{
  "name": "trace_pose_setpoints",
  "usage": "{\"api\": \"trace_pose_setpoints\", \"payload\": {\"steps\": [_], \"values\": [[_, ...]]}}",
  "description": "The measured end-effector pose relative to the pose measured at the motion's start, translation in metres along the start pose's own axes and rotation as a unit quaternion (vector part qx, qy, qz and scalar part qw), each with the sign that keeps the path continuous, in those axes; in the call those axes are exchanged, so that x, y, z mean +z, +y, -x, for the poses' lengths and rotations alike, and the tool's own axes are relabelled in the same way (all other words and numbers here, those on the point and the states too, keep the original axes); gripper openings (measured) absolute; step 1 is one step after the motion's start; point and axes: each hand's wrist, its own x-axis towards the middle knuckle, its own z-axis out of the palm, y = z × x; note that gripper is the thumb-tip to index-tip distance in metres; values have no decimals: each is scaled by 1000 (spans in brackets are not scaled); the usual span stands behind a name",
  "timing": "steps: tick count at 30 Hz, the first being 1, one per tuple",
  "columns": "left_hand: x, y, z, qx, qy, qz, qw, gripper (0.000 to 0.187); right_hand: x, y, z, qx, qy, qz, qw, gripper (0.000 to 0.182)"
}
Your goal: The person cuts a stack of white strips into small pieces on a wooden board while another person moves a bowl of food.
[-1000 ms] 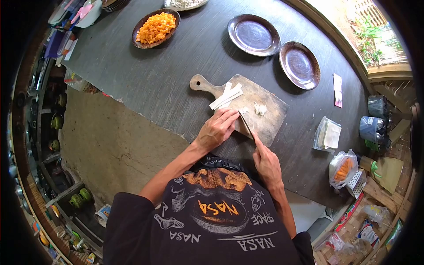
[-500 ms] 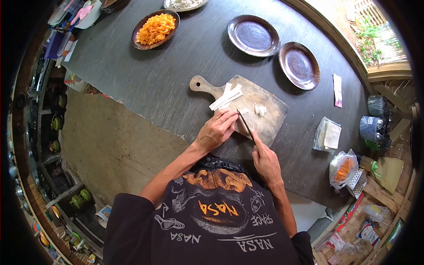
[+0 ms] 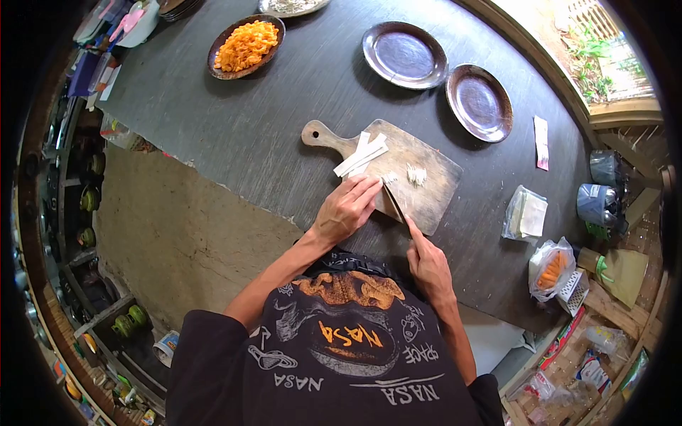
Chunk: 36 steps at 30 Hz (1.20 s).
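A wooden cutting board (image 3: 439, 186) lies on the dark table with its handle toward the left. My right hand (image 3: 429, 263) is closed around the handle of a knife (image 3: 395, 202), whose blade reaches onto the board beside my left fingertips. My left hand (image 3: 348, 207) presses with bent, closed fingers at the board's near edge, on a white strip mostly hidden beneath them. Just beyond those fingers, several flat white strips (image 3: 364, 155) lie crossed over each other. Fine white shreds (image 3: 416, 175) form a small heap right of the blade, with a few more shreds (image 3: 388, 177) near its tip.
Two dark plates (image 3: 405, 55) (image 3: 479, 104) stand beyond the board. A brown bowl (image 3: 212, 62) of chopped orange pieces (image 3: 246, 47) is at the far left. To the right are a packet of white sheets (image 3: 529, 215), a bag of carrots (image 3: 551, 271) and a grater (image 3: 573, 291).
The knife blade has shifted slightly at my left fingertips, and my right hand has dropped a little toward me. The whole view has moved slightly; the strips and shreds look much the same.
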Motion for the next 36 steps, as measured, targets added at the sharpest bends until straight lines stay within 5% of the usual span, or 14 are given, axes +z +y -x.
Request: {"api": "trace_pose_setpoints", "payload": {"steps": [36], "values": [[-3, -1, 2, -7, -1, 11, 1000, 34, -1, -1, 2, 3, -4, -4, 1000, 68]]}}
